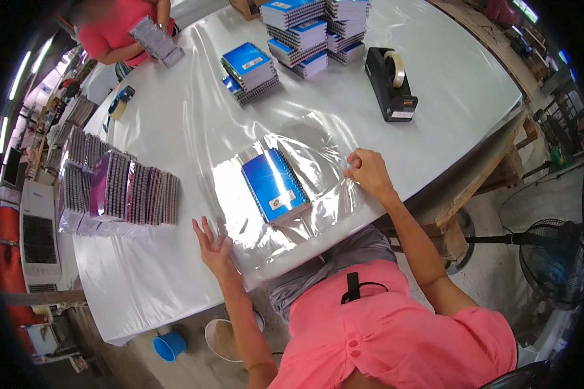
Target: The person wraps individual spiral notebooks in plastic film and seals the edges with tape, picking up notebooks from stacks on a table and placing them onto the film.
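Observation:
A stack of blue spiral notebooks [269, 181] lies before me on a sheet of clear plastic film [331, 152] spread over the table. The film reaches out past the stack on all sides, wrinkled and shiny. My right hand [370, 174] pinches the film's right edge between thumb and fingers. At the film's lower left edge is my left hand [214, 249], its fingers spread and the thumb near the film; nothing shows in its grasp. Both hands are apart from the notebooks.
Wrapped notebooks [133, 188] are piled on the left. Further off stand a small notebook stack [250, 68], taller stacks [298, 32], a black tape dispenser [389, 87] and another tape dispenser [119, 104]. A co-worker [126, 39] holds a wrapped bundle across the table [448, 71].

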